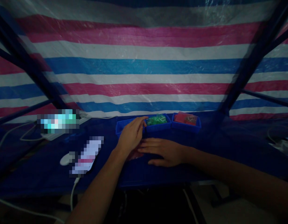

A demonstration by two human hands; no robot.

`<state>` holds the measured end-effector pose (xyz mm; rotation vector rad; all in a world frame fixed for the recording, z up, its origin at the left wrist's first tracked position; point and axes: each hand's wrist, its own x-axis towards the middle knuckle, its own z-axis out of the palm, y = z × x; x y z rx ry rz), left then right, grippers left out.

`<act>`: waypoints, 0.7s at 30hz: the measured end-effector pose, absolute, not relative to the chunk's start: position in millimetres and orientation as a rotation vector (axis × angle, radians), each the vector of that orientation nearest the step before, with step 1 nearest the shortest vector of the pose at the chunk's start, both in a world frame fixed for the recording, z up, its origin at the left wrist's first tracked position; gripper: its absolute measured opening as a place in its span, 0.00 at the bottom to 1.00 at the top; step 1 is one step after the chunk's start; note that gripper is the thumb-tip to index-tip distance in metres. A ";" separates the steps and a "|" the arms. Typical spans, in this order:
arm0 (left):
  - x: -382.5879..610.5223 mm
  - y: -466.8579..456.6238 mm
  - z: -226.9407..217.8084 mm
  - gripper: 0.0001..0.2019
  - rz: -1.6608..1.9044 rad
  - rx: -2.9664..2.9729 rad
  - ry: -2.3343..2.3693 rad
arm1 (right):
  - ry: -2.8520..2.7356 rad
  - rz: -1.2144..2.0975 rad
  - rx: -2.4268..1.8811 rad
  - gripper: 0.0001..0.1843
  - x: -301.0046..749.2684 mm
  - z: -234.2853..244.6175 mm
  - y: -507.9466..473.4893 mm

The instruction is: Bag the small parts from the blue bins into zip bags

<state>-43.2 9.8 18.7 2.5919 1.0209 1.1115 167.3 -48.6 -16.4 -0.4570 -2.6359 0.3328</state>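
Note:
My left hand lies stretched forward on the dark blue table, its fingertips at the edge of a blue bin on the left of a row. My right hand rests flat, fingers pointing left, just below and touching the left hand. Neither hand visibly holds anything. The middle blue bin contains green pieces. The right blue bin contains red pieces.
A striped pink, white and blue tarp hangs behind the table, framed by dark blue poles. A blurred device with a white cable, a white round object and another blurred item lie at left. Cables sit far right.

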 end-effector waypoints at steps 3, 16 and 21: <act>-42.2 9.3 19.3 0.20 1.094 2.581 1.018 | -2.705 0.358 -0.398 0.33 160.2 -18.9 -52.8; -35.5 6.0 16.8 0.19 1.032 2.601 0.971 | -2.518 0.517 -0.535 0.28 187.1 -13.0 -35.3; -33.9 7.3 13.9 0.19 1.011 2.595 0.976 | -2.493 0.643 -0.569 0.13 191.7 -17.3 -25.8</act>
